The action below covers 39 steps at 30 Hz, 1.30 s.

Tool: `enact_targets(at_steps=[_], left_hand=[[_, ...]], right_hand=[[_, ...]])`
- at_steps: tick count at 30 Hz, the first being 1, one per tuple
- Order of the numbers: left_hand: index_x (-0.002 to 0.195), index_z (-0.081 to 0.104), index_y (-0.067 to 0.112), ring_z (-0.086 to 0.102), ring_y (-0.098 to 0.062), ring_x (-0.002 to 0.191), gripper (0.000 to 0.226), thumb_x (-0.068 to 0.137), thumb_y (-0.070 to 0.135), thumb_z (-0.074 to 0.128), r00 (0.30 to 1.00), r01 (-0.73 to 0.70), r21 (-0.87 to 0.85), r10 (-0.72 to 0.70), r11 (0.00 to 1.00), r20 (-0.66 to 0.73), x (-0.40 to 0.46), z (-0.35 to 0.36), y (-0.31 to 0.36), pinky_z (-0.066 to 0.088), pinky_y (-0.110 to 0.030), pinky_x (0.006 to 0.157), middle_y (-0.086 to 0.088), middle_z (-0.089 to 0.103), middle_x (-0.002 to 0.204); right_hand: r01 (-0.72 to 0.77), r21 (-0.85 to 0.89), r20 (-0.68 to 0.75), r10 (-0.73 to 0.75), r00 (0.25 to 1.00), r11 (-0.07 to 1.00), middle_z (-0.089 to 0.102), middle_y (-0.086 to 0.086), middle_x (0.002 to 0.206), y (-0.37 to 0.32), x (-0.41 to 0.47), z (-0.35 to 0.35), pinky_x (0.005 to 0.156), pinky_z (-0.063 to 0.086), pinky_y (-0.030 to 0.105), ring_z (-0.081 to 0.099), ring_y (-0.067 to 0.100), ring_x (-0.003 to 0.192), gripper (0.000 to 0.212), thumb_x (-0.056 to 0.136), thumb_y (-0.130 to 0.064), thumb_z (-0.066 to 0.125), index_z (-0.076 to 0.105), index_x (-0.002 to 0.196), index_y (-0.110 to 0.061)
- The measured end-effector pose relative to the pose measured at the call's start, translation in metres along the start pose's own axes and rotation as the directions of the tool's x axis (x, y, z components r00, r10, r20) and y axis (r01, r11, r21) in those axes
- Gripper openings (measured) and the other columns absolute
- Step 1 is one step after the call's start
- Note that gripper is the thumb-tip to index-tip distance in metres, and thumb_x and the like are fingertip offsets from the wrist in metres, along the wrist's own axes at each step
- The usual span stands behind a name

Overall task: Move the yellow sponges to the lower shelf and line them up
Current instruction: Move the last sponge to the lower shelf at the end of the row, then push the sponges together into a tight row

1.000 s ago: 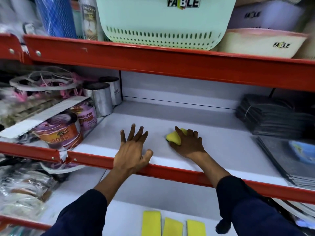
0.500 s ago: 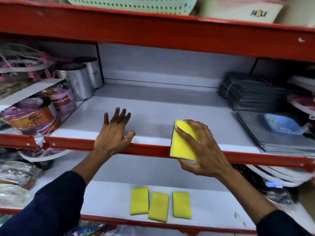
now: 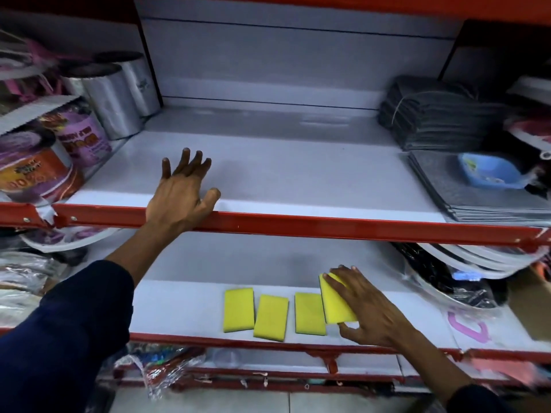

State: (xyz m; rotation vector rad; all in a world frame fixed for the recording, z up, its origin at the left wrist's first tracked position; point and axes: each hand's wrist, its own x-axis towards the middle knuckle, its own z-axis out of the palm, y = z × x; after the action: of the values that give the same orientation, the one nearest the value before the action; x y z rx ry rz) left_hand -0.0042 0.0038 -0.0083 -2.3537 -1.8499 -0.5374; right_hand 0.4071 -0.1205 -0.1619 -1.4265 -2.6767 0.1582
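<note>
Three yellow sponges lie flat in a row on the lower shelf (image 3: 185,311): a left one (image 3: 238,309), a middle one (image 3: 270,317) and a right one (image 3: 310,313). My right hand (image 3: 368,308) grips a fourth yellow sponge (image 3: 335,301), tilted, at the right end of that row and overlapping the right one's edge. My left hand (image 3: 185,192) rests flat with fingers spread on the front edge of the upper shelf (image 3: 298,180), holding nothing.
Silver rolls (image 3: 119,90) and purple-orange tubs (image 3: 38,171) crowd the upper shelf's left. Folded grey cloths (image 3: 432,120) and a stack of mats with a blue tray (image 3: 489,171) fill its right. Wrapped plates (image 3: 465,281) sit right of the lower shelf.
My right hand carried the sponge down from the upper shelf to the lower shelf, beside the three lying there. The view tilted downward. My left hand stayed on the shelf edge.
</note>
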Motion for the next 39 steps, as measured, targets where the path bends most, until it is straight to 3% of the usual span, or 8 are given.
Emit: enact_targets(at_steps=[8,16,21,25,28,33,36,39], left_hand=[[0.156,0.032,0.013,0.003,-0.022,0.160,0.088,0.081,0.056,0.015,1.000,0.020,-0.006,-0.020,1.000,0.006,-0.001,-0.002,0.002,0.001,-0.059,0.128,-0.007,0.024,0.168],[0.156,0.033,0.014,0.001,-0.024,0.160,0.086,0.085,0.057,0.012,1.000,0.022,0.016,-0.022,1.000,0.019,-0.006,-0.004,0.005,0.003,-0.062,0.127,-0.005,0.024,0.168],[0.156,0.032,0.013,-0.001,-0.026,0.160,0.078,0.096,0.058,0.009,0.999,-0.034,0.060,0.036,0.998,-0.030,-0.024,0.004,0.014,-0.001,-0.064,0.126,-0.006,0.025,0.168],[0.155,0.034,0.015,-0.001,-0.032,0.159,0.068,0.101,0.053,0.019,0.987,-0.070,0.047,0.076,0.996,-0.139,-0.041,0.015,0.038,0.001,-0.069,0.124,-0.007,0.024,0.168],[0.157,0.030,0.014,0.002,-0.039,0.158,0.065,0.102,0.049,0.030,0.959,-0.167,-0.013,0.160,0.986,-0.234,-0.056,0.027,0.067,0.004,-0.071,0.122,-0.011,0.019,0.169],[0.144,0.052,0.007,0.025,-0.043,0.153,0.056,0.096,0.034,0.051,0.799,-0.506,-0.026,0.457,0.862,-0.390,-0.093,0.068,0.117,0.016,-0.067,0.123,-0.019,0.038,0.160],[0.135,0.061,0.010,0.041,-0.035,0.147,0.046,0.095,0.032,0.053,0.773,-0.605,-0.084,0.559,0.792,-0.301,-0.120,0.110,0.142,0.028,-0.058,0.123,-0.014,0.052,0.152],[0.135,0.060,0.011,0.049,-0.029,0.143,0.045,0.097,0.033,0.052,0.845,-0.534,-0.197,0.526,0.822,-0.093,-0.138,0.155,0.160,0.038,-0.053,0.118,-0.010,0.056,0.149]], right_hand=[[-0.314,0.005,0.261,0.302,0.917,0.950,0.003,0.007,0.169,0.030,0.001,0.069,0.131,0.006,0.038,-0.001,0.030,0.158,0.110,0.083,-0.051,0.067,-0.002,0.159,-0.011],[-0.389,0.040,0.341,0.353,0.871,0.920,-0.008,0.010,0.170,0.023,0.001,0.085,0.129,0.003,0.034,-0.005,0.029,0.158,0.103,0.088,-0.034,0.063,-0.006,0.158,-0.006],[-0.400,0.092,0.307,0.356,0.882,0.912,-0.011,0.004,0.170,0.024,-0.005,0.083,0.129,0.014,0.032,-0.005,0.022,0.158,0.105,0.087,-0.041,0.064,-0.006,0.159,-0.011],[-0.439,0.127,0.240,0.402,0.884,0.889,-0.002,-0.006,0.170,0.023,-0.009,0.077,0.122,0.030,0.027,0.004,0.013,0.158,0.087,0.095,-0.040,0.057,0.004,0.160,-0.021],[-0.499,0.166,0.175,0.472,0.864,0.851,0.022,-0.006,0.167,0.020,-0.011,0.071,0.117,0.037,0.025,0.024,0.012,0.153,0.069,0.098,-0.029,0.055,0.022,0.158,-0.023],[-0.570,0.246,0.101,0.564,0.820,0.784,0.049,-0.001,0.152,0.017,-0.013,0.072,0.116,0.035,0.025,0.043,0.017,0.142,0.048,0.098,-0.019,0.057,0.050,0.145,-0.019],[-0.571,0.282,0.095,0.570,0.816,0.771,0.052,0.002,0.150,0.017,-0.010,0.076,0.116,0.033,0.026,0.046,0.020,0.140,0.045,0.097,-0.018,0.061,0.054,0.142,-0.016],[-0.557,0.284,0.100,0.553,0.827,0.780,0.047,0.001,0.155,0.018,-0.003,0.081,0.119,0.031,0.027,0.040,0.018,0.144,0.048,0.099,-0.023,0.059,0.049,0.146,-0.016]])
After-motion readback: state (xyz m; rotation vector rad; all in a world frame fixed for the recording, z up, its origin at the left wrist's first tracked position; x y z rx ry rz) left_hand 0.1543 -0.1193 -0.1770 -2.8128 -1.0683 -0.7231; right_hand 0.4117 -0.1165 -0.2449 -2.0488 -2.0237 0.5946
